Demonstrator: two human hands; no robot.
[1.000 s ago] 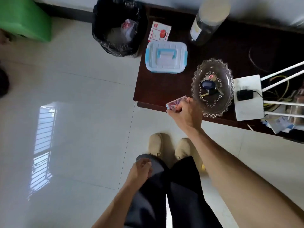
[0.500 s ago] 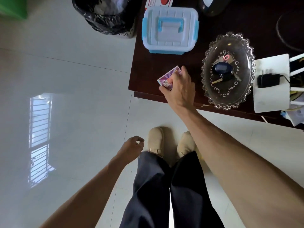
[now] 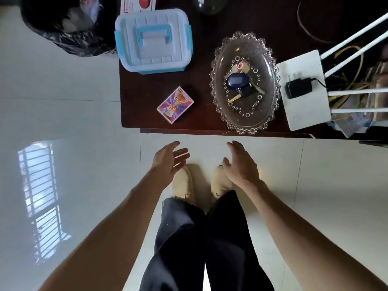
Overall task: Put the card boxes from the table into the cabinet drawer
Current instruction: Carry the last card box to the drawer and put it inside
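Observation:
A purple card box [image 3: 175,105] lies flat on the dark wooden cabinet top [image 3: 142,95], near its front left corner. A red and white card box [image 3: 138,4] lies at the back edge, partly hidden behind a plastic case. My left hand [image 3: 169,159] and my right hand [image 3: 241,164] hover side by side below the cabinet's front edge, over the floor, both open and empty. No drawer front is visible from this angle.
A white plastic case with blue handle and clips [image 3: 154,40] stands behind the purple box. A glass dish [image 3: 270,59] holding keys sits to the right, then a white router [image 3: 304,110] with a black adapter. A black-lined bin [image 3: 65,26] stands left of the cabinet.
My right hand let go of the purple card box, leaving it on the cabinet top, and drew back below the edge. My left hand rose from my side to beside it.

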